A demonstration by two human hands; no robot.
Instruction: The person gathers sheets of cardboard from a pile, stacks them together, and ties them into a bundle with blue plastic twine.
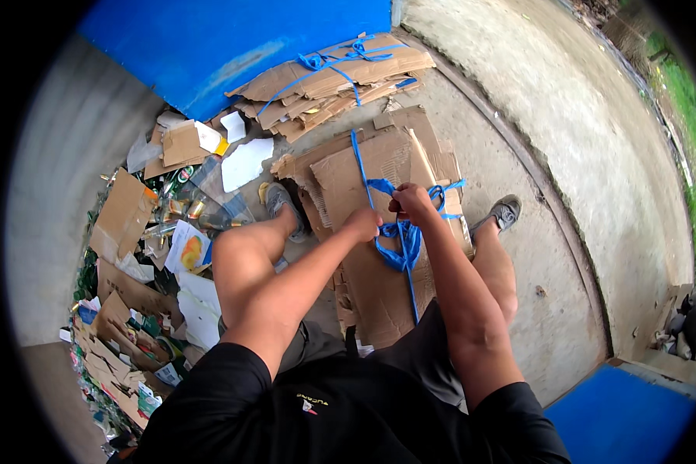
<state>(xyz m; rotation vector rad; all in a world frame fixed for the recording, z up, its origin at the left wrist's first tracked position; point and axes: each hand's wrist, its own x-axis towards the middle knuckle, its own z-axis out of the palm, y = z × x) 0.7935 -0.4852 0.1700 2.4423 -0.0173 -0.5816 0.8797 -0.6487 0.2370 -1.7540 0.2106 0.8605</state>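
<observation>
A stack of flattened cardboard (356, 271) lies on the floor between my legs, with blue plastic strapping (399, 255) running lengthwise and across it. Over its middle, my left hand (361, 225) is closed on the blue strapping near a loose loop. My right hand (412, 203), a little farther and to the right, pinches a twisted length of the same strapping. Another blue loop (438, 195) shows beside the right hand at the stack's right edge. The fingers partly hide where the strands cross.
A second strapped cardboard bundle (325, 81) lies beyond, against a blue panel (232, 39). Glass bottles, cans and torn cardboard (124, 216) are heaped to my left. A raised concrete ledge (549, 147) runs along the right. Another blue panel (626, 421) is at lower right.
</observation>
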